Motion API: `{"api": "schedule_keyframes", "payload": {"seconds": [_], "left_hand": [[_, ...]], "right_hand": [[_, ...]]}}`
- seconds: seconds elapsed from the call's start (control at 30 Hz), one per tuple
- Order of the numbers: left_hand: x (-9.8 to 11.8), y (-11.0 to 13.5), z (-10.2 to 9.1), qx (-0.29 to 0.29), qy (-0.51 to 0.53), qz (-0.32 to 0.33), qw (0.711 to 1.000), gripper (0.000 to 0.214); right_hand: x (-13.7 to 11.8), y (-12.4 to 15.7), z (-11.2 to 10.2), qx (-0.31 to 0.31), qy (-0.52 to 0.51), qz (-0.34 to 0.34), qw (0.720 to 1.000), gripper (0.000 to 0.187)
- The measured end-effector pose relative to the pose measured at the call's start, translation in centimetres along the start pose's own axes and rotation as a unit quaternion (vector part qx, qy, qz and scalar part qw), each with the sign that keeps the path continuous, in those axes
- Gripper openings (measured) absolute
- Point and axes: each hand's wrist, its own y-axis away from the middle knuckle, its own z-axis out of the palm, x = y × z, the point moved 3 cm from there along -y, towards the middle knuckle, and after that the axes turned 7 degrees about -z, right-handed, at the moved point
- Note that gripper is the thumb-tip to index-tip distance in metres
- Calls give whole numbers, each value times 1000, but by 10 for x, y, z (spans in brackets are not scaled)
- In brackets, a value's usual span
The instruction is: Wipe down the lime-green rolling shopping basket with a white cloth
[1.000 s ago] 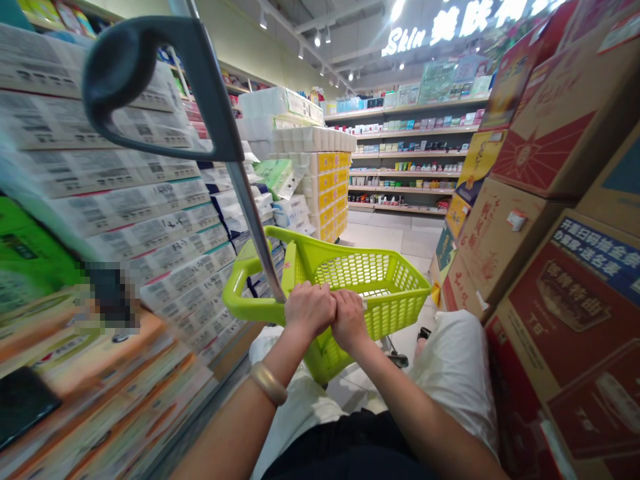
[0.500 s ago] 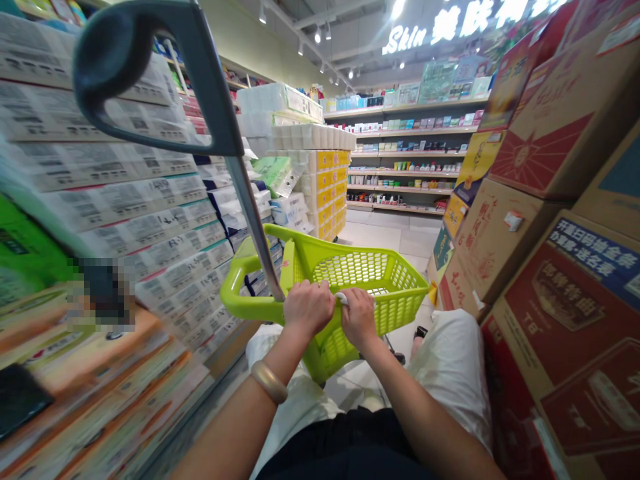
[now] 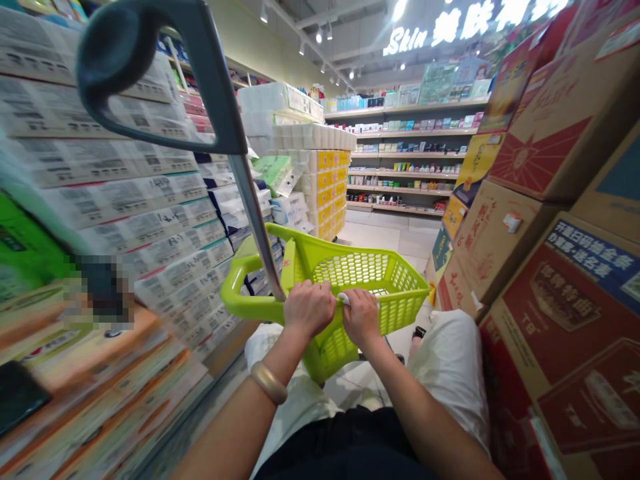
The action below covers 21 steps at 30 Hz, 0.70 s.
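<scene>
A lime-green plastic shopping basket [image 3: 400, 320] with mesh walls and a metal pull rod [image 3: 257, 220] ending in a dark grey loop handle [image 3: 227, 113] stands in front of my knees. My left hand [image 3: 309, 310], with a gold bangle on its wrist, is closed over the near rim beside the rod's foot. Just to its right, my right hand [image 3: 361, 317] presses a small white cloth [image 3: 344, 298] against the same rim. Most of the cloth is hidden under the fingers. Through the mesh, the basket's inside shows nothing I can make out.
Stacked white packs [image 3: 165, 220] wall the left side, with orange-and-white packs [image 3: 125, 400] nearer me. Tall cardboard cartons [image 3: 550, 293] rise close on the right. Yellow-sided packs [image 3: 333, 190] stand ahead, before shelves [image 3: 405, 153] of small boxes and bottles.
My right hand has slid slightly to the right along the rim with the white cloth. My left hand keeps its place, and the basket has hardly moved.
</scene>
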Motion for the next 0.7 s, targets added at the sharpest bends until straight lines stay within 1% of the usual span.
{"api": "schedule_keyframes", "payload": {"seconds": [0.1, 0.17, 0.23, 0.3, 0.4, 0.47, 0.57, 0.63, 0.7], "left_hand": [[-1, 0, 2, -1, 5, 3, 1000, 24], [-2, 1, 3, 2, 5, -1, 1000, 24], [-3, 2, 3, 7, 2, -3, 1000, 24], [-3, 2, 2, 11, -5, -1, 1000, 26], [-2, 3, 0, 15, -9, -1, 1000, 27], [-1, 2, -1, 15, -9, 0, 1000, 26], [-1, 1, 0, 9, -8, 2, 1000, 25], [-1, 0, 1, 6, -1, 1, 1000, 24], [-3, 0, 2, 4, 4, 1, 1000, 25]], "right_hand": [[-21, -6, 5, -5, -25, -28, 999, 18], [-27, -8, 7, -7, -34, -48, 998, 20], [-23, -6, 6, -13, -30, -63, 997, 19], [-11, -2, 3, -17, -17, -70, 997, 19], [5, 4, -3, -8, 11, -43, 999, 18], [5, 4, -4, 2, 18, -17, 1000, 18], [-12, -1, 0, 6, -5, -14, 1000, 17], [-25, -5, 3, 4, -24, -33, 999, 19], [-29, -7, 5, -2, -31, -56, 998, 20]]}}
